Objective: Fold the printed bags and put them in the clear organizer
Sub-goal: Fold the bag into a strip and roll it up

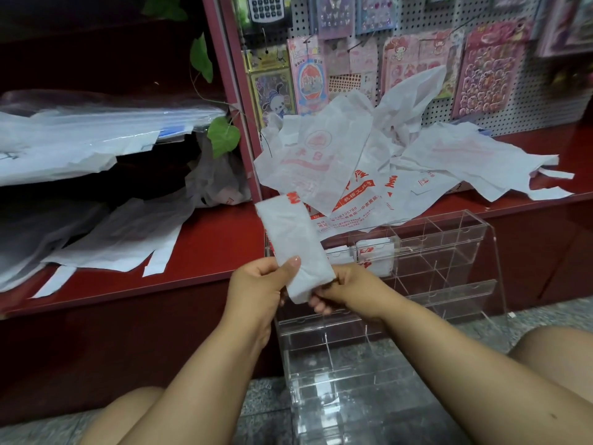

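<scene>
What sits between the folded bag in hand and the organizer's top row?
Nothing visible. Both hands, left hand and right hand, hold the folded bag just in front of the clear organizer. One top-row compartment already holds folded bags; those to its right look empty.

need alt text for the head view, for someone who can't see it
Both hands, left and right, hold a folded printed bag upright in front of a clear organizer that already has folded bags in one upper slot. More unfolded bags lie piled on the red shelf behind.
</scene>
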`<state>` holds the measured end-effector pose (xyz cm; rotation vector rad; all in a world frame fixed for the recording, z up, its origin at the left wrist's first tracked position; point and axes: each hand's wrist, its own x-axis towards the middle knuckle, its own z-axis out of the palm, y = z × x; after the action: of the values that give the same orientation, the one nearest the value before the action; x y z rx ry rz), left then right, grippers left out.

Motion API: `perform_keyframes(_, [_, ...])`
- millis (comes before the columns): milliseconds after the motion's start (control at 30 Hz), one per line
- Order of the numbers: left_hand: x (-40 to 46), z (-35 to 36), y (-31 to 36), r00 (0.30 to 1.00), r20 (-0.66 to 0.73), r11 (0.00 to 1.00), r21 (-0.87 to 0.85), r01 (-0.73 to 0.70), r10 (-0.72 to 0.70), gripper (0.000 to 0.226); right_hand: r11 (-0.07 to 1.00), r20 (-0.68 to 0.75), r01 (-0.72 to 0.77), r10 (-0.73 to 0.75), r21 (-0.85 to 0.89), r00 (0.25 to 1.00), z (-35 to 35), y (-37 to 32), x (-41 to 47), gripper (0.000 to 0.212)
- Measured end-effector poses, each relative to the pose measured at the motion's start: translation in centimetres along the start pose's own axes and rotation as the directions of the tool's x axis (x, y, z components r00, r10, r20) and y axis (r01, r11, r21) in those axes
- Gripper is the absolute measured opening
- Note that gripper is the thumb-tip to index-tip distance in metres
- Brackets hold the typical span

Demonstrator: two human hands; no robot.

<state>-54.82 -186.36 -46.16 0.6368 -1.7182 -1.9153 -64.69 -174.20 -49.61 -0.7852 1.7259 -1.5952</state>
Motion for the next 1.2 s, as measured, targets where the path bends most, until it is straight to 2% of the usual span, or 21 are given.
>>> perform_keyframes(100, [-0.1, -0.2, -0.4, 0.998, 0.05, 0.998, 0.049, 0.027, -0.03, 0.01, 0.979, 0.003, -0.02, 0.02, 0.201, 1.0, -0.2, -0.6, -0.2, 0.02])
perform_keyframes(200, [-0.3, -0.4, -0.6, 0.996, 0.083, 0.991, 0.133, 0.006, -0.017, 0.013, 0.826, -0.002, -0.035, 0.043, 0.563, 0.999, -0.3, -1.0, -0.2, 0.033])
perform_keyframes(267, [-0.5, -0.5, -0.7, 0.995, 0.095, 0.987, 0.162, -0.016, 0.0, 0.021, 0.782, -0.03, -0.007, 0.033, 0.623, 0.999, -0.3, -1.0, -0.2, 0.03])
perform_keyframes(400, [-0.9, -0.2, -0.6, 0.992, 0.121, 0.976, 0.212, -0.056, 0.03, 0.019, 0.927, -0.08, 0.022, 0.008, 0.373, 0.997, 0.0, -0.7, -0.3, 0.017])
perform_keyframes(467, [-0.8, -0.2, -0.7, 0.992, 0.113, 0.965, 0.253, -0.074, 0.046, 0.014, 0.945, -0.151, 0.082, -0.036, 0.316, 0.988, 0.1, -0.6, -0.3, 0.018])
perform_keyframes(533, [-0.6, -0.2, -1.0, 0.993, 0.105, 0.955, 0.285, -0.084, 0.056, 0.015, 0.944, -0.21, 0.159, -0.1, 0.289, 0.973, 0.0, -0.7, -0.4, 0.033])
perform_keyframes(600, [-0.4, 0.0, -1.0, 0.997, 0.065, 0.958, 0.279, -0.065, 0.048, 0.024, 0.96, -0.262, 0.212, -0.16, 0.182, 0.952, -0.3, -0.7, -0.4, 0.053])
perform_keyframes(667, [-0.1, 0.0, -0.8, 1.0, 0.023, 0.956, 0.294, -0.005, -0.002, 0.033, 0.972, -0.295, 0.231, -0.21, 0.037, 0.932, -0.6, -0.9, -0.4, 0.068])
perform_keyframes(700, [0.0, -0.1, -0.5, 0.997, 0.039, 0.953, 0.298, 0.047, -0.061, 0.028, 0.971, -0.299, 0.239, -0.235, -0.021, 0.925, -0.7, -0.9, -0.4, 0.069])
perform_keyframes(767, [0.0, -0.2, 0.0, 0.962, 0.106, 0.935, 0.284, 0.213, -0.251, 0.019, 0.96, -0.283, 0.259, -0.279, -0.107, 0.918, -0.7, -0.9, -0.6, 0.069])
perform_keyframes(833, [0.0, -0.2, 0.4, 0.909, 0.163, 0.919, 0.171, 0.356, -0.383, 0.026, 0.947, -0.272, 0.27, -0.31, -0.172, 0.911, -0.6, -0.9, -0.9, 0.07])
perform_keyframes(900, [0.1, 0.0, 0.6, 0.896, 0.188, 0.913, 0.022, 0.407, -0.403, 0.024, 0.943, -0.274, 0.258, -0.311, -0.212, 0.91, -0.4, -0.8, -1.1, 0.071])
perform_keyframes(967, [0.1, 0.2, 0.6, 0.911, 0.182, 0.92, -0.063, 0.388, -0.371, 0.021, 0.946, -0.28, 0.232, -0.291, -0.224, 0.915, -0.2, -0.9, -1.3, 0.069])
perform_keyframes(1100, [0.1, 0.6, 0.5, 0.977, 0.103, 0.982, -0.004, 0.188, -0.186, 0.022, 0.901, -0.337, 0.064, -0.225, -0.428, 0.914, -0.7, -1.6, -1.3, 0.045])
perform_keyframes(1133, [0.1, 0.7, 0.4, 0.985, 0.093, 0.989, 0.012, 0.147, -0.148, 0.019, 0.914, -0.332, 0.028, -0.175, -0.406, 0.927, -0.9, -1.8, -1.3, 0.038])
perform_keyframes(1200, [-0.1, 0.8, 0.1, 0.991, 0.102, 0.996, 0.035, 0.083, -0.086, 0.015, 0.98, -0.243, 0.021, -0.07, -0.197, 0.968, -1.1, -2.1, -1.4, 0.026])
